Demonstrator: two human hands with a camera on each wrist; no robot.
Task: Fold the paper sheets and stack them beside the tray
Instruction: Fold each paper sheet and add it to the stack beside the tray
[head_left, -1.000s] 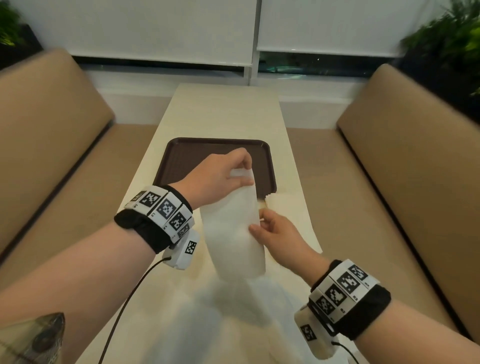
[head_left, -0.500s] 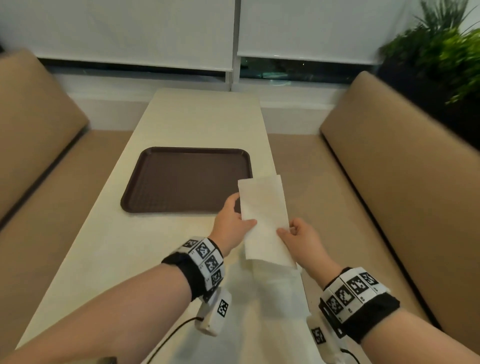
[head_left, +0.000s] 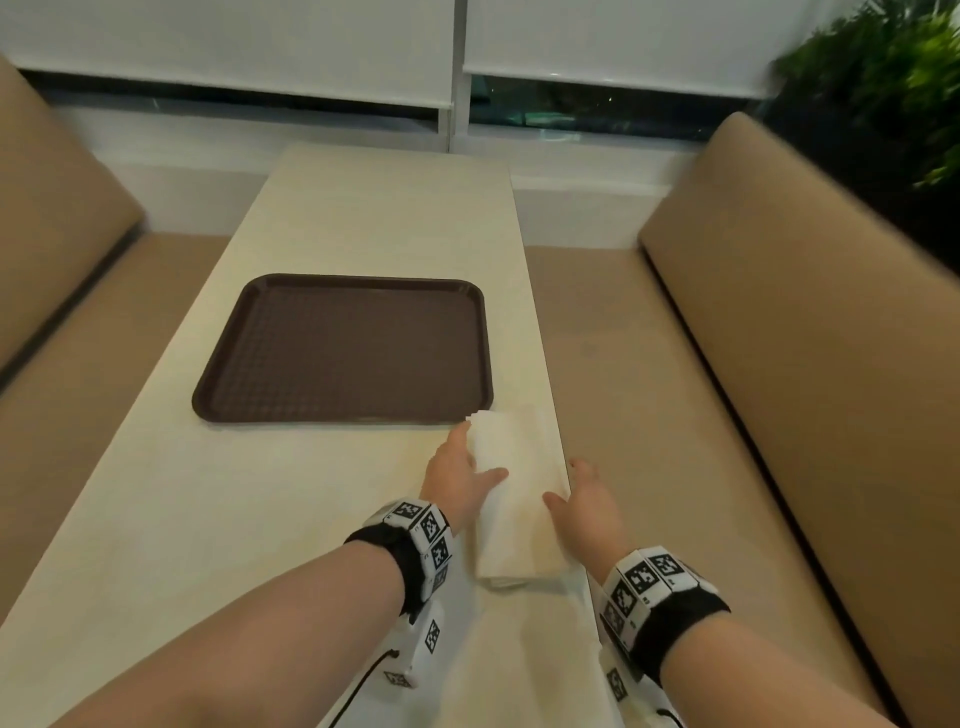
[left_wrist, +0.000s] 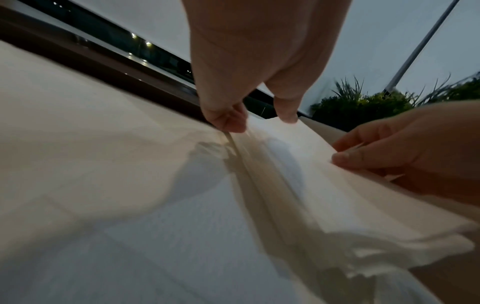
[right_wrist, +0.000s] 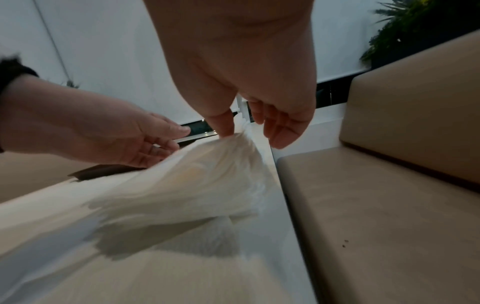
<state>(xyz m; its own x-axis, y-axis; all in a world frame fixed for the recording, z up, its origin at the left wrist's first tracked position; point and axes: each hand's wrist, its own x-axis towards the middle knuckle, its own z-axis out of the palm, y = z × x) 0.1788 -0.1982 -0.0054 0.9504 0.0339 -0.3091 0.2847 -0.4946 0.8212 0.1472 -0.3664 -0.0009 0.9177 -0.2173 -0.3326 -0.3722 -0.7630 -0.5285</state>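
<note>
Two hands flank one folded white paper sheet (head_left: 511, 493) on the pale table (head_left: 311, 519). Furthest left lies the dark brown tray (head_left: 345, 349), flat, with a raised rim and a waffled floor. The sheet sits just off the tray's near right corner, along the table's right edge. It is a long, narrow strip, soft and slightly puffed, with several layers showing at its near end, where it overlaps more white paper spread flat on the table. The left hand (head_left: 457, 483) pinches the sheet's left edge: the thumb lies on top and the fingertips (left_wrist: 228, 121) curl down along the side. Across the strip, the right hand (head_left: 584, 506) holds the right edge, thumb on top, and the left wrist view shows the paper nipped between thumb and fingers (left_wrist: 363, 158). Beyond it, tan benches run along both sides of the table, with green plants at the far right.
</note>
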